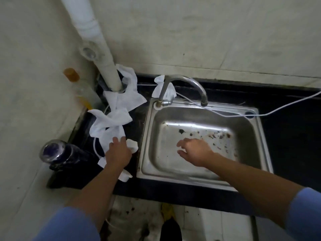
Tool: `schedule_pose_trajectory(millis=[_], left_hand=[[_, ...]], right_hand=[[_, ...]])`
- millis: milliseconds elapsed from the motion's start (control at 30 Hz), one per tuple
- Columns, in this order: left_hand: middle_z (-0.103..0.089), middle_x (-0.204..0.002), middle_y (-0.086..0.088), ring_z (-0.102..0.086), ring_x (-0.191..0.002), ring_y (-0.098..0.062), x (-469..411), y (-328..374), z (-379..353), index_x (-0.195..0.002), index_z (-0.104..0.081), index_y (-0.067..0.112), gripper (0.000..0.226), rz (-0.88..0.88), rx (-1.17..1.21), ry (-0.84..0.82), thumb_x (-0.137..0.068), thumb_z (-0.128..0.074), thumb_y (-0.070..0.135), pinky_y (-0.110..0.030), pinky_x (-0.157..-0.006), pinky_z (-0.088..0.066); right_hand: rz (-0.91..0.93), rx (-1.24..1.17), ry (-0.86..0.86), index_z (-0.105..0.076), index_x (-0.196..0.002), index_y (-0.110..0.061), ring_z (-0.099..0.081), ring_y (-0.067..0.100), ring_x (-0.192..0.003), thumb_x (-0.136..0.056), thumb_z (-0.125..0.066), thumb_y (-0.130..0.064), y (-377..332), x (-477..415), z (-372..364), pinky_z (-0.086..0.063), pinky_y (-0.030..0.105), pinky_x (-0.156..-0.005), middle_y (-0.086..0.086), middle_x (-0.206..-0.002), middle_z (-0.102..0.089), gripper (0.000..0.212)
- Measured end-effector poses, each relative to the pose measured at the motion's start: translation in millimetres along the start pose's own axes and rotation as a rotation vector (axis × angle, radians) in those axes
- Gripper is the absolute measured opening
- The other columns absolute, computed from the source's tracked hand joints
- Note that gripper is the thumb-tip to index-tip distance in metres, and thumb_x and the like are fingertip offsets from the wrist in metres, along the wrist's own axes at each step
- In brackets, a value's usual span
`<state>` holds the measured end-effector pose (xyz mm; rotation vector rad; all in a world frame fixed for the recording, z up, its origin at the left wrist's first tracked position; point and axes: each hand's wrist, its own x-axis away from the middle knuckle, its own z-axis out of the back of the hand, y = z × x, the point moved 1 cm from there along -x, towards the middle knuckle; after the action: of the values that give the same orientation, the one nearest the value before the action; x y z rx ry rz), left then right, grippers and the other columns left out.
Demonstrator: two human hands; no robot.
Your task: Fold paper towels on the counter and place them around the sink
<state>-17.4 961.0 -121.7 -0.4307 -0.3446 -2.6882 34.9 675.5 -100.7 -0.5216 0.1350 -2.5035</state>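
Note:
Several crumpled white paper towels (111, 122) lie in a line on the black counter (173, 188) left of the steel sink (147, 136). My left hand (118, 153) rests flat on one of them near the sink's left rim, with towel pieces sticking out around it (132, 145). One more towel (159, 86) sits behind the tap (191, 84). My right hand (194, 152) hovers over the sink basin with fingers relaxed, holding nothing.
A white drain pipe (102, 54) comes down into the counter's back left corner. A dark bottle (57, 152) lies at the counter's left end. A white cable (278, 108) runs across the sink's back rim. The basin holds dark debris.

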Motion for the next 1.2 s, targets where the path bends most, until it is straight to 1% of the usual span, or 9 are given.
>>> schedule_pose_trajectory(millis=[100,267,367,500,667,800,967,1067,1200], left_hand=[[-0.041,-0.125,-0.015,-0.045,-0.111,-0.032,-14.3,-4.7,-15.4,-0.132,-0.041,0.015,0.042,-0.006,-0.065,-0.04,-0.091,-0.049,0.019,-0.044,-0.078,-0.046],[-0.055,-0.109,-0.017,-0.055,-0.097,-0.032,-32.7,-10.1,-15.7,-0.104,-0.057,0.003,0.016,-0.056,0.044,0.02,-0.089,-0.054,0.01,-0.04,-0.079,-0.046],[-0.056,-0.101,-0.018,-0.056,-0.09,-0.033,-28.6,-2.2,-0.7,-0.094,-0.057,0.001,0.009,-0.091,0.142,0.082,-0.085,-0.055,0.004,-0.046,-0.076,-0.048],[-0.053,-0.102,-0.014,-0.054,-0.088,-0.032,-9.2,34.1,28.5,-0.093,-0.057,0.002,0.02,-0.176,0.184,0.116,-0.074,-0.063,-0.001,-0.039,-0.069,-0.043],[-0.054,-0.102,-0.012,-0.054,-0.087,-0.027,32.9,111.6,46.3,-0.098,-0.06,0.007,0.026,-0.351,0.175,0.154,-0.073,-0.065,0.003,-0.03,-0.067,-0.036],[-0.055,-0.106,-0.01,-0.056,-0.092,-0.03,80.5,192.4,41.9,-0.102,-0.06,0.01,0.03,-0.467,0.126,0.2,-0.073,-0.064,0.002,-0.035,-0.07,-0.042],[-0.052,-0.106,-0.007,-0.054,-0.092,-0.028,141.4,300.4,17.2,-0.105,-0.059,0.009,0.035,-0.635,0.113,0.173,-0.072,-0.07,0.004,-0.035,-0.07,-0.042],[-0.053,-0.107,-0.006,-0.054,-0.092,-0.028,169.6,360.8,-5.5,-0.103,-0.058,0.011,0.035,-0.718,0.101,0.146,-0.071,-0.069,0.002,-0.03,-0.064,-0.033],[-0.051,-0.109,-0.003,-0.053,-0.096,-0.023,199.8,432.8,-27.2,-0.105,-0.057,0.014,0.034,-0.835,0.05,0.095,-0.073,-0.07,0.009,-0.029,-0.068,-0.035]], right_hand=[[-0.012,-0.011,-0.024,-0.051,-0.129,-0.026,-0.061,0.025,-0.1,-0.097,-0.04,-0.046,5.9,-13.4,-9.0,-0.051,0.037,-0.085,0.002,-0.119,-0.061,0.04],[-0.05,-0.039,-0.045,-0.055,-0.126,-0.026,-0.06,0.022,-0.104,-0.096,-0.043,-0.045,17.2,-15.9,-13.0,-0.049,0.034,-0.087,0.001,-0.116,-0.063,0.038],[-0.054,-0.035,-0.019,-0.056,-0.124,-0.025,-0.061,0.022,-0.099,-0.096,-0.044,-0.043,24.9,-10.1,-7.1,-0.046,0.03,-0.079,0.0,-0.115,-0.063,0.036],[-0.074,-0.055,0.012,-0.058,-0.117,-0.024,-0.061,0.022,-0.093,-0.095,-0.043,-0.039,41.2,10.1,10.3,-0.041,0.028,-0.07,0.002,-0.112,-0.064,0.031],[-0.13,-0.067,0.049,-0.059,-0.116,-0.026,-0.061,0.022,-0.099,-0.094,-0.045,-0.042,72.8,65.5,34.1,-0.05,0.034,-0.082,0.001,-0.114,-0.065,0.03],[-0.202,-0.092,0.095,-0.056,-0.124,-0.028,-0.059,0.023,-0.109,-0.095,-0.046,-0.043,116.3,136.0,42.3,-0.048,0.034,-0.086,0.0,-0.125,-0.061,0.034],[-0.296,-0.106,0.167,-0.059,-0.11,-0.027,-0.061,0.024,-0.101,-0.093,-0.046,-0.043,187.9,236.9,34.2,-0.048,0.035,-0.081,0.0,-0.113,-0.063,0.027],[-0.394,-0.101,0.178,-0.059,-0.115,-0.027,-0.06,0.025,-0.105,-0.093,-0.048,-0.043,229.2,297.4,26.5,-0.049,0.037,-0.084,0.0,-0.116,-0.062,0.029],[-0.518,-0.15,0.178,-0.058,-0.115,-0.026,-0.06,0.024,-0.103,-0.094,-0.047,-0.043,280.4,360.3,17.4,-0.05,0.037,-0.082,0.0,-0.115,-0.063,0.029]])
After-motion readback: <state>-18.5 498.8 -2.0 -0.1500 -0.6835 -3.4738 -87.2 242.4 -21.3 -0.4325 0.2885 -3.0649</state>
